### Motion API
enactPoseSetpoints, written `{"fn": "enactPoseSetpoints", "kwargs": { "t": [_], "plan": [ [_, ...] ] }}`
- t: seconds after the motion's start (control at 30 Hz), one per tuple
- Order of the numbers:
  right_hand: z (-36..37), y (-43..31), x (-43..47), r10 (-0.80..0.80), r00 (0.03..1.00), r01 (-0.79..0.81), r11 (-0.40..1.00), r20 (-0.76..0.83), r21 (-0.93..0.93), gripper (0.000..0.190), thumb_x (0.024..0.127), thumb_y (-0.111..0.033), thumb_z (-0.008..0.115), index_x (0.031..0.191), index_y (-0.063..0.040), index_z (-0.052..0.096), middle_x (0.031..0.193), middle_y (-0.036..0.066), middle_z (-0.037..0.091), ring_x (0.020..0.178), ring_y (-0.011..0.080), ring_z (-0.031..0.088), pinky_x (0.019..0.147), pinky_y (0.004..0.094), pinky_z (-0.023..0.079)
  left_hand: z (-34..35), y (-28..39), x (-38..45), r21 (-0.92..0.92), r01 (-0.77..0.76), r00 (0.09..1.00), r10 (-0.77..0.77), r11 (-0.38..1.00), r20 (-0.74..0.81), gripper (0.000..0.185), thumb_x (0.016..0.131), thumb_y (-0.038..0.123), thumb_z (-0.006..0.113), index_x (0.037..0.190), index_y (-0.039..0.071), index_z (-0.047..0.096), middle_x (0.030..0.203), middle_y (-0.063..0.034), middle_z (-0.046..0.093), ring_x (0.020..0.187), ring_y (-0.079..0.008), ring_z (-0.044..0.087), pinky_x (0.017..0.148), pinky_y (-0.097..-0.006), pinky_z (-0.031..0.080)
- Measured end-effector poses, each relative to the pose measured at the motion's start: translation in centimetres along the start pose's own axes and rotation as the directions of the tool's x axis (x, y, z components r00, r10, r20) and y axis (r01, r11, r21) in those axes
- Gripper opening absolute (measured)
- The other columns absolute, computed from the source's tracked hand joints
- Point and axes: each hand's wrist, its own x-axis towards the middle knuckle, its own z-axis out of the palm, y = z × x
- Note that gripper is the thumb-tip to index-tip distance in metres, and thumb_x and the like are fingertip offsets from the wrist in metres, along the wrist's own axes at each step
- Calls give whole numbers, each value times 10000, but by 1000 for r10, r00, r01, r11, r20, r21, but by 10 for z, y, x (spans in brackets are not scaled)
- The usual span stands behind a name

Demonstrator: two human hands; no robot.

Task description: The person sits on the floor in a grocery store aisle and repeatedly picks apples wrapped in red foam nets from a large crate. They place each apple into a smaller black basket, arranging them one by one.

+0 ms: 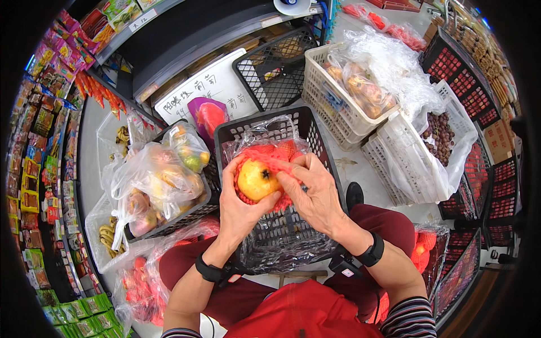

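My left hand (239, 207) cups a yellow pomegranate (253, 182), its dark crown facing up and toward the right. A red foam net sleeve (270, 155) surrounds part of the fruit, leaving its upper face bare. With thumb and fingers, my right hand (315, 197) pinches the sleeve's edge at the fruit's right side. Both hands are above a black plastic crate (325, 148) lined with clear film (277, 126). More red foam nets (288, 147) lie in the crate behind the fruit; the hands hide what they hold.
At left, a black crate (169, 226) bears bagged fruit (165, 177). Bananas (110, 237) lie beside it. Back right are a white crate (323, 99) of bagged fruit and another with grapes (439, 137). A handwritten whiteboard (186, 95) leans behind, beside a black mesh basket (270, 91).
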Motion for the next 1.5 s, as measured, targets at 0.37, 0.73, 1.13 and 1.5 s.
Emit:
{"fn": "enactPoseSetpoints", "kwargs": {
  "t": [0.37, 0.73, 1.13, 1.5],
  "plan": [
    [9, 21, 13, 342, 910, -401, 579, 235, 709, 677, 873, -198, 801, 1437, -33, 466, 1304, 72, 605, 1162, 150, 595, 1006, 309, 489, -15, 17, -7, -315, 190, 952, -96, 930, 292, 904, 784, 111, 839, 1553, 145, 365, 1475, -145, 423, 1092, -221, 626, 865, -354, 571],
    [8, 31, 6, 300, 706, -706, 372, 641, 603, 673, 897, -302, 769, 1439, -59, 453, 1226, 59, 636, 1100, 158, 644, 671, 307, 626, -20, 3, 8, -193, -169, 985, 174, 966, 5, 195, 905, 111, 745, 949, 45, 566, 1017, -49, 654, 931, -114, 570, 822, -268, 462],
    [11, 23, -7, 196, 766, -599, 564, 612, 568, 453, 835, -205, 804, 1221, -33, 643, 1076, 33, 706, 961, 121, 661, 849, 310, 538, -7, 8, 16, 113, -51, 998, 53, 992, -17, 164, 888, 133, 770, 942, 39, 648, 813, 11, 628, 736, -73, 573, 688, -246, 484],
    [-256, -38, -180, 453, 837, -209, 783, -308, 586, 522, 820, -111, 761, 1297, 8, 586, 1155, 87, 709, 1050, 188, 682, 975, 360, 518, -43, -43, 28, -65, -41, 992, 33, 997, -118, 428, 1001, 250, 645, 1368, 49, 555, 1271, -92, 623, 1025, -159, 635, 895, -283, 477]
  ]
}}
